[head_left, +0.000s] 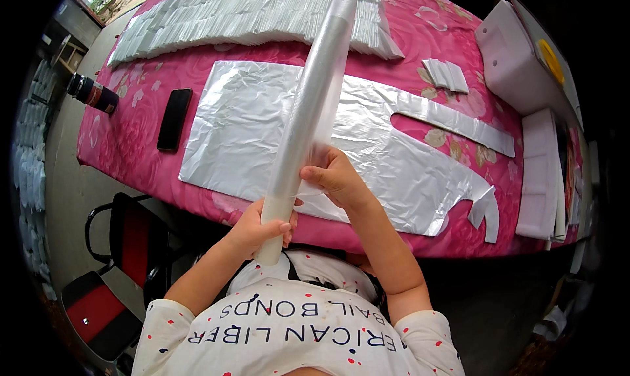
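Note:
A long roll of clear plastic film (pixel 310 97) slants up and away from me over the table. My left hand (pixel 266 228) is wrapped round its lower end, just above the near table edge. On the right side of the roll, my right hand (pixel 333 177) pinches the loose edge of the film between thumb and fingers. Beneath the roll lies a flat silver plastic sheet (pixel 239 123), shaped like an apron or large vest bag, with two strap-like parts (pixel 453 121) stretching to the right. The roll hides part of its middle.
Pink flowered cloth (pixel 141 123) covers the table. Rows of folded white packets (pixel 249 15) line the far side; a small stack (pixel 446 76) lies apart. A black phone (pixel 174 120) and dark bottle (pixel 93 93) are left. White foam boxes (pixel 525 54) stand right; a red-black chair (pixel 108 304) is lower left.

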`<action>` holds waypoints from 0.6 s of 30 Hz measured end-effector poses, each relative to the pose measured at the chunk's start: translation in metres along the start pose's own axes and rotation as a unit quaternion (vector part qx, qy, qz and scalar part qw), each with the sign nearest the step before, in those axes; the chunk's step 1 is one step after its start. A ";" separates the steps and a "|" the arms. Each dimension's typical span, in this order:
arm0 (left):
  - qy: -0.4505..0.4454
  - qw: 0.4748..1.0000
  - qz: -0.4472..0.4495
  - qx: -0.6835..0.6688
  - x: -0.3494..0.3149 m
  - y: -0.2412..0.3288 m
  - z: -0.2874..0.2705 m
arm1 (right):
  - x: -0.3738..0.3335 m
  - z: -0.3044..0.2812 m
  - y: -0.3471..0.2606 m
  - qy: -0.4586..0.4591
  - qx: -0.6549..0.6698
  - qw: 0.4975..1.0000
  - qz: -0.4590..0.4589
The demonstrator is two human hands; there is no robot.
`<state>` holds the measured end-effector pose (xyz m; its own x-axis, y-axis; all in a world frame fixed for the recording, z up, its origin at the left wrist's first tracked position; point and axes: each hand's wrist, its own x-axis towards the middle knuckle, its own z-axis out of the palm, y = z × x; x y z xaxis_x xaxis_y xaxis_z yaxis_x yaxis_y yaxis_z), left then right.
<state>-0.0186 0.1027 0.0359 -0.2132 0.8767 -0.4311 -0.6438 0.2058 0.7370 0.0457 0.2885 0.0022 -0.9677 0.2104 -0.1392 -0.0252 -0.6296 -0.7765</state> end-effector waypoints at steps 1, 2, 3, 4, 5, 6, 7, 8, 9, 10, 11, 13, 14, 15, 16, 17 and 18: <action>-0.031 0.999 -0.010 -0.021 0.000 -0.001 -0.002 | -0.002 0.000 0.000 -0.012 0.002 1.000 -0.001; -0.062 0.997 -0.012 -0.033 0.000 0.000 -0.004 | -0.005 0.000 -0.002 -0.031 0.008 0.999 0.002; -0.093 0.995 -0.014 -0.045 0.000 0.001 -0.006 | -0.008 0.000 -0.004 -0.050 0.014 0.999 0.005; -0.124 0.991 -0.015 -0.057 0.001 0.001 -0.007 | -0.010 0.000 -0.006 -0.068 0.019 0.997 0.009; -0.100 0.993 0.009 -0.060 0.003 -0.002 -0.007 | -0.013 0.004 -0.011 -0.065 0.019 0.998 0.002; -0.075 0.995 0.033 -0.063 0.006 -0.006 -0.008 | -0.015 0.010 -0.016 -0.062 0.019 0.998 -0.005; -0.051 0.995 0.058 -0.066 0.010 -0.011 -0.009 | -0.017 0.013 -0.020 -0.059 0.019 0.998 -0.011; -0.061 0.995 0.050 -0.069 0.012 -0.013 -0.014 | -0.018 0.014 -0.023 -0.056 0.013 0.998 -0.014; -0.070 0.994 0.042 -0.071 0.014 -0.016 -0.022 | -0.019 0.014 -0.025 -0.054 0.007 0.998 -0.017; -0.080 0.993 0.034 -0.074 0.015 -0.017 -0.029 | -0.019 0.014 -0.027 -0.052 0.001 0.998 -0.019; -0.132 0.983 -0.006 -0.127 0.016 -0.020 -0.033 | -0.020 0.015 -0.024 -0.054 -0.014 0.998 -0.018; -0.232 0.942 -0.084 -0.229 0.015 -0.027 -0.040 | -0.022 0.017 -0.015 -0.059 -0.045 0.997 -0.016; -0.241 0.939 -0.091 -0.229 0.016 -0.027 -0.043 | -0.024 0.018 -0.016 -0.065 -0.080 0.995 0.005; -0.250 0.936 -0.098 -0.229 0.019 -0.026 -0.046 | -0.024 0.018 -0.015 -0.037 -0.091 0.995 0.004; -0.258 0.933 -0.105 -0.229 0.021 -0.024 -0.048 | -0.024 0.020 -0.013 -0.009 -0.101 0.995 0.003; -0.204 0.953 -0.093 -0.204 0.024 -0.020 -0.046 | -0.024 0.021 -0.012 0.020 -0.114 0.993 0.001; -0.149 0.969 -0.081 -0.178 0.025 -0.014 -0.040 | -0.025 0.020 -0.010 0.041 -0.131 0.990 0.020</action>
<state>-0.0446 0.1042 -0.0063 0.0990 0.9428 -0.3183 -0.8755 0.2346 0.4225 0.0647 0.2746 0.0258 -0.9423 0.2568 -0.2146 0.0895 -0.4245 -0.9010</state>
